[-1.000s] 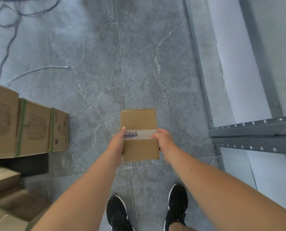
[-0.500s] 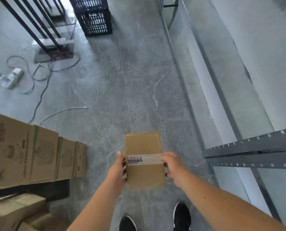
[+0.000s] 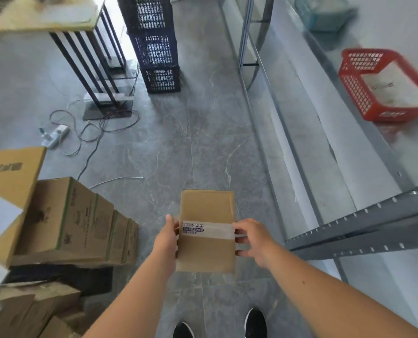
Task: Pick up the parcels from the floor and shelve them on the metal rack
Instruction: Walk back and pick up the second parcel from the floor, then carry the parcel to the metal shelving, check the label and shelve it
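Note:
A small brown cardboard parcel (image 3: 206,211) with a band of clear tape and a printed label is held in front of me above the floor. My left hand (image 3: 166,240) grips its left edge and my right hand (image 3: 253,241) grips its right edge, fingers curled round the sides. The metal rack (image 3: 364,223) stands to my right, its grey perforated beam at about the parcel's height and a shelf board stretching away along the wall. More brown parcels (image 3: 76,223) are stacked on the floor at my left.
A red plastic basket (image 3: 356,89) sits on the rack's shelf at the right. Stacked dark crates (image 3: 154,45) and a table on black legs (image 3: 88,69) stand ahead. A power strip (image 3: 55,135) and loose cables lie on the grey tiled floor.
The view has tilted upward, so the rack shelf, the red basket, the crates and the table have come into sight. Both hands still hold the parcel, now lower in the frame.

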Available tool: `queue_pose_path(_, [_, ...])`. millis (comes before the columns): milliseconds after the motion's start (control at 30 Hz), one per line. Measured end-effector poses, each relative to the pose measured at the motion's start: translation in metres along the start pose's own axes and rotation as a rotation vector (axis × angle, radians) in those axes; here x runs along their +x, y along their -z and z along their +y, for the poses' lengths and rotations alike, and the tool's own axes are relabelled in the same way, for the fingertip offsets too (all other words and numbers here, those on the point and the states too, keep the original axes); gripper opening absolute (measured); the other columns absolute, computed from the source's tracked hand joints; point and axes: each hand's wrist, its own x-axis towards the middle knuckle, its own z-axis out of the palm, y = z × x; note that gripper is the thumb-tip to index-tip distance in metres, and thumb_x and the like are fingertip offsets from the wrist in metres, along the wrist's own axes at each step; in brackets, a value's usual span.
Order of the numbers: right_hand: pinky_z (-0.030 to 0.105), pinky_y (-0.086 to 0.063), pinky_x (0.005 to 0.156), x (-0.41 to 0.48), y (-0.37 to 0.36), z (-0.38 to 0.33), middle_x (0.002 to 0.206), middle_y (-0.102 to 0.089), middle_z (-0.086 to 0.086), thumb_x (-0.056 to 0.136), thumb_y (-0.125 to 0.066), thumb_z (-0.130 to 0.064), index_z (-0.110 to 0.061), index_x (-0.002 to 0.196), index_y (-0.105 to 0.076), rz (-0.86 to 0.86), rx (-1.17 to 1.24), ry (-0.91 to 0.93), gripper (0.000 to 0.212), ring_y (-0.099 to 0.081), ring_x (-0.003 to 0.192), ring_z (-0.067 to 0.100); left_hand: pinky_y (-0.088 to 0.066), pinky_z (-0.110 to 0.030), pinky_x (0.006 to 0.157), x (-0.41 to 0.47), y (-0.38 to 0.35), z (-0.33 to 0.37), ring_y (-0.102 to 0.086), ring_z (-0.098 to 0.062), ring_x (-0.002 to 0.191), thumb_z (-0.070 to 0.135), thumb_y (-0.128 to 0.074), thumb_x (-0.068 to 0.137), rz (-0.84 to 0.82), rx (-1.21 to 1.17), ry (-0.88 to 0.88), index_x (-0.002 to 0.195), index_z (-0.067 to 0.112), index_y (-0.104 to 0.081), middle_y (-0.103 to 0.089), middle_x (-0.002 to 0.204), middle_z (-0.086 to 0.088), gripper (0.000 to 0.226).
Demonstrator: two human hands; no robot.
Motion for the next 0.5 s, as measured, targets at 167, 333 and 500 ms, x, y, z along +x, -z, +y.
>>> queue_pose_path(167, [0.047,-0.058,0.073,-0.059,-0.002,-0.047,0.096,-0.067,0.017,0.092,-0.068,-0.016,-0.005,0.104,-0.056,-0.039,-0.063,0.070,0.020,-0.066,0.084,0.033,-0.049,-0.039,0.074,-0.045,0.010,0.041,-0.066,-0.022,0.102,0.070,-0.039,0.102,-0.022,-0.067,-0.024,0.103,0.022,-0.072,-0.074,0.110,-0.001,0.059])
queue_pose_path(333, [0.052,-0.059,0.078,-0.117,-0.005,-0.098,0.109,-0.068,0.019,0.092,-0.070,-0.019,-0.025,0.152,-0.039,-0.069,-0.059,0.191,0.068,-0.066,0.093,0.035,-0.051,-0.038,0.070,-0.090,0.009,0.084,-0.068,-0.025,0.098,0.068,-0.043,0.102,-0.054,-0.145,-0.093,0.105,0.016,-0.076,-0.078,0.102,-0.005,0.061])
queue_pose_path(500, [0.060,-0.056,0.091,-0.168,-0.016,-0.143,0.124,-0.066,0.022,0.097,-0.064,-0.024,-0.033,0.163,-0.026,-0.119,-0.087,0.293,0.076,-0.065,0.103,0.034,-0.053,-0.037,0.068,-0.136,0.006,0.129,-0.071,-0.025,0.094,0.070,-0.047,0.099,-0.068,-0.163,-0.201,0.095,0.019,-0.078,-0.083,0.087,-0.003,0.060])
